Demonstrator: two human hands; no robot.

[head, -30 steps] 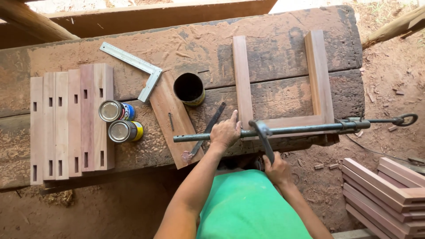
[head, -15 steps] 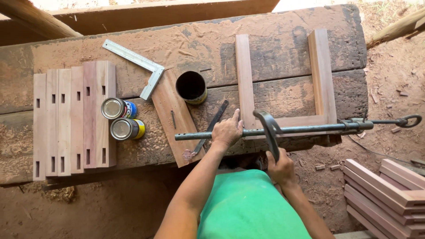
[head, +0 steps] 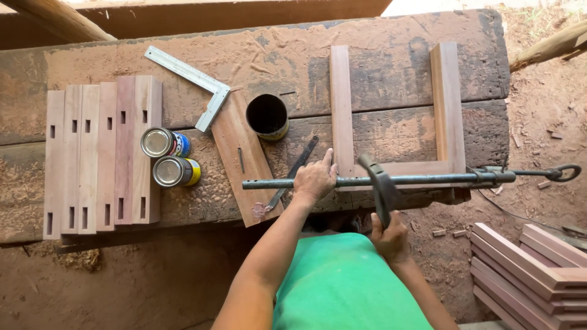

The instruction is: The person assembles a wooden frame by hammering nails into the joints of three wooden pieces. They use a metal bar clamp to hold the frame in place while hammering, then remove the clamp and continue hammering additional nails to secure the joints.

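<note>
Left hand (head: 314, 179) grips bar clamp (head: 391, 180); right hand (head: 389, 235) closed on hammer (head: 380, 189).
Head view: hammer head has risen to the bar since a second ago, left hand unmoved. Clamp lies across the U-shaped frame (head: 448, 104) at the bench (head: 391, 67) front edge. Left of it: loose board (head: 243, 156), black cup (head: 267, 116), square (head: 189, 76), two cans (head: 166, 157), slotted boards (head: 101, 156).

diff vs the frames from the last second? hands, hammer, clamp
The hammer in the right hand swung up: its head went from below the bar clamp to above it, beside the wooden frame. No new grasp or release. The left hand stays on the bar. Cans, square and slotted boards did not move.
</note>
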